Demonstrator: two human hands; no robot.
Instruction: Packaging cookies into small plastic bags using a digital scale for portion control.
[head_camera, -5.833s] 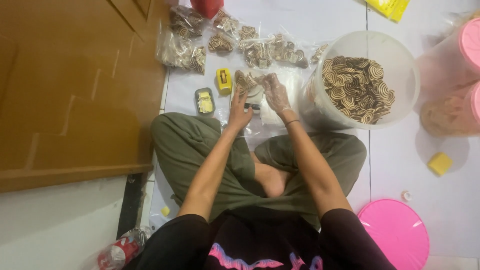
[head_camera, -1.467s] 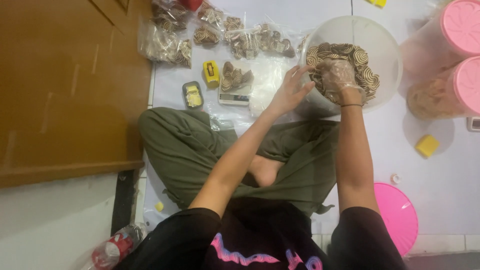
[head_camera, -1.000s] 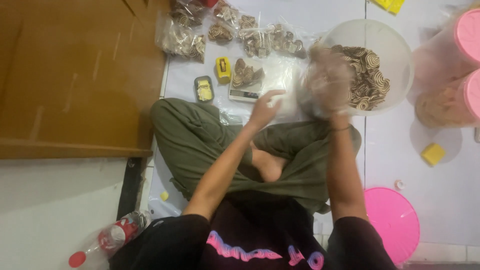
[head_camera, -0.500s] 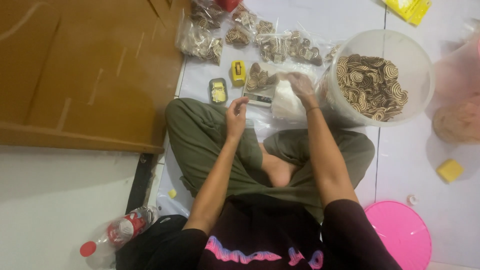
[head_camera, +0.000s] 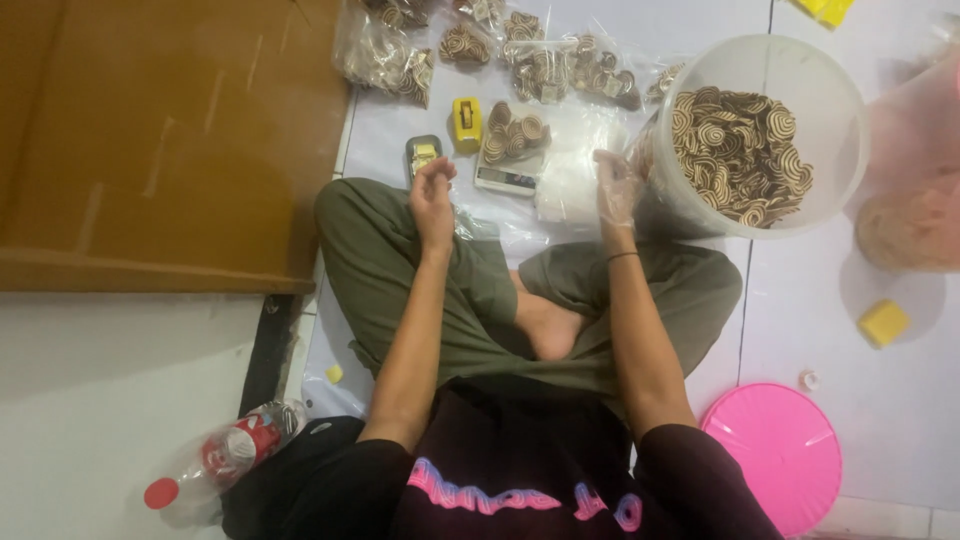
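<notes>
A floor of large white glossy tiles (head_camera: 880, 400) with thin dark grout lines fills the right side and bottom left of the view. Along the upper left stands a brown wooden door panel (head_camera: 150, 140), its lower edge meeting the pale floor (head_camera: 110, 400), with a dark strip (head_camera: 268, 345) running down from its corner. A sheet of clear plastic (head_camera: 390, 110) is spread over the tiles near the top edge. Light is even and soft, giving faint reflections on the tiles and only weak shadows beside what rests on them.
</notes>
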